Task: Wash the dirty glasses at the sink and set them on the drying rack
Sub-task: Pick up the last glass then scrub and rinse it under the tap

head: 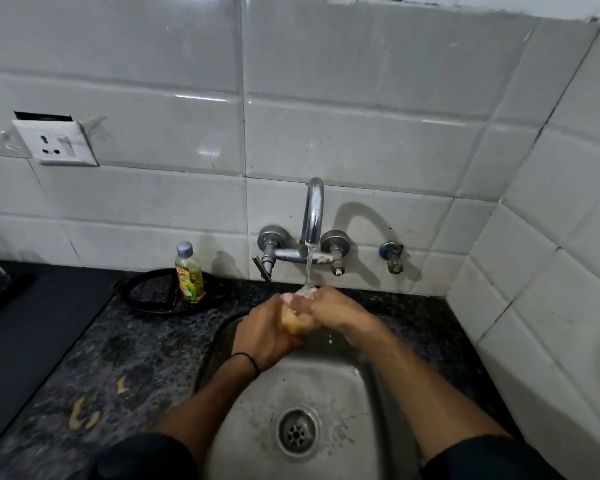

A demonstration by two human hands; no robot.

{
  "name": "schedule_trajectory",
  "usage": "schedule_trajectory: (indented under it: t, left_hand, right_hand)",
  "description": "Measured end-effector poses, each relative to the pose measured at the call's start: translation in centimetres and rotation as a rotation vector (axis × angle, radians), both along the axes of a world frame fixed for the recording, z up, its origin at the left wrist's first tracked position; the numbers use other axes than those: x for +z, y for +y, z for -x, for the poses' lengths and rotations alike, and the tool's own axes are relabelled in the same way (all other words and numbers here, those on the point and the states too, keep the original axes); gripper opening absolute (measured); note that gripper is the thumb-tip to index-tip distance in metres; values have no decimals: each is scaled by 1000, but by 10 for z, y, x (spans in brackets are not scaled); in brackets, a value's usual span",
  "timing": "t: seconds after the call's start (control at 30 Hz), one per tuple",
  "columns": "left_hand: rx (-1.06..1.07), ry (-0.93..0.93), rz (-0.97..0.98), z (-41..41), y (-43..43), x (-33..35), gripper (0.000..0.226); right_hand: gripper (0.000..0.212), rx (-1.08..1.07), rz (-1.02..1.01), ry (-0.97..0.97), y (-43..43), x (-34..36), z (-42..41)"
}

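Two white-tiled walls (361,140) meet in a corner on the right. Below them lies a dark speckled table (146,341), with a steel sink (326,382) let into it. Both forearms reach over the basin from the lower edge of the view.

The left hand (271,327) wraps the lower part of a clear, amber-tinted glass (297,322), its fingers curled round the body. The right hand (333,310) grips the upper end at the rim, fingers bent and pressed together. Whether any of them reach inside the glass cannot be told. The glass is tilted, above the back of the sink, right under the chrome tap (313,213), and a thin stream of water (309,268) falls onto its rim and the fingertips.

A white wall socket (56,142) sits at the left. A bottle (189,273) of yellow dish liquid stands upright on the table, inside a black ring (146,289). The round drain (297,432) is in the near part of the basin. A thin black band (248,360) circles the left wrist.
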State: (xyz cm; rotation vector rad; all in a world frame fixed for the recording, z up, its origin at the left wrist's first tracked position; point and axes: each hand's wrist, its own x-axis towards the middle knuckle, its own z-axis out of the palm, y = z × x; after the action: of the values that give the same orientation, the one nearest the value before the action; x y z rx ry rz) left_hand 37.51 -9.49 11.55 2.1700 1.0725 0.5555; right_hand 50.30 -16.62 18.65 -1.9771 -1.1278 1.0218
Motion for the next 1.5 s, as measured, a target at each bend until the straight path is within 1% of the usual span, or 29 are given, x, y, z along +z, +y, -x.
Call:
schedule_trajectory:
  t: [0.03, 0.1, 0.13, 0.17, 0.23, 0.27, 0.33, 0.37, 0.4, 0.43, 0.47, 0.5, 0.57, 0.63, 0.7, 0.73, 0.8, 0.87, 0.93, 1.0, 1.1, 1.2, 1.23, 1.3, 1.33, 1.37, 1.43, 1.47, 1.5]
  left_hand:
    - [6, -33, -16, -3, -8, -2, 61]
    - [-26, -165, 95, -5, -13, -5, 62]
    - [-75, -228, 184, -3, -10, -6, 59]
    - [-157, -259, 279, 0, -4, -6, 54]
    - [-315, -229, 376, 7, 9, -3, 48]
    - [-340, -198, 379, 10, 14, -3, 47]
    - [-261, -147, 306, 9, 13, -4, 47]
    - [-171, -98, 189, 7, 10, -5, 48]
    - [-78, -51, 70, 5, 3, -6, 50]
    - [-14, -39, -8, 2, -5, -7, 52]
    - [14, -55, -29, 0, -12, -8, 54]
    - [18, -81, -10, -2, -17, -10, 54]
    - [-52, -144, 136, -1, -16, -15, 55]
    - [-251, -217, 311, 5, -4, -14, 56]
    - [-408, -202, 360, 10, 6, -6, 45]
    - [-406, -183, 357, 10, 6, -1, 39]
    - [-225, -174, 282, 5, 2, 4, 34]
    - [32, -77, 48, -5, -9, 2, 43]
    - [100, -64, -71, -13, -23, -8, 46]
    - [88, -124, -34, -14, -28, -17, 45]
    - [-55, -177, 173, -4, -9, -22, 50]
    - [-207, -193, 356, 6, 8, -17, 54]
    - [-200, -191, 336, 7, 7, -14, 51]
    - [-76, -92, 81, 4, -5, -9, 49]
    - [0, -42, -35, 2, -10, -11, 53]
    - [36, -31, -74, -1, -18, -13, 58]
    - [13, -111, 67, -5, -23, -20, 63]
    - [-42, -164, 179, -4, -21, -22, 64]
    - [-116, -205, 270, -2, -14, -22, 64]
  right_hand:
    - [39, -39, 6, -31, 4, -1, 5]
    - [23, -18, -61, -77, 10, -5, 8]
    - [19, 48, -95, -124, 10, -6, 5]
    - [22, 145, -106, -152, 6, -5, 3]
    - [28, 303, -101, -81, -3, -9, 0]
    - [27, 328, -102, 7, -7, -9, 0]
    - [12, 237, -127, 88, -10, -13, 2]
    - [15, 147, -128, 98, -7, -14, 4]
    - [26, 36, -108, 82, -2, -17, 7]
    - [35, -47, -68, 42, 3, -22, 10]
    - [38, -88, -29, -18, 8, -24, 13]
    - [38, -102, 0, -76, 11, -23, 15]
    - [34, -74, 17, -162, 9, -15, 19]
    - [28, 62, -6, -253, 1, -8, 16]
    - [24, 206, -47, -246, -8, -3, 10]
    - [21, 223, -62, -194, -9, -4, 8]
    - [14, 130, -90, -53, -8, -4, 4]
    - [18, -21, -82, 66, -2, -1, 3]
    - [23, -75, -24, 86, 4, -1, 4]
    - [11, -18, 10, 44, 6, -1, 4]
    - [18, 169, -52, 12, -4, -3, -1]
    - [7, 245, -80, 38, -13, -8, -10]
    - [14, 223, -89, 78, -14, -9, -11]
    - [28, 91, -66, 136, -12, -9, -7]
    - [37, 16, -26, 121, -9, -7, -1]
    - [40, -25, 12, 72, -5, -6, 3]
    - [25, 3, 14, -9, 0, -6, 8]
    - [20, 73, -5, -72, 0, -5, 7]
    - [21, 162, -14, -144, -2, -4, 6]
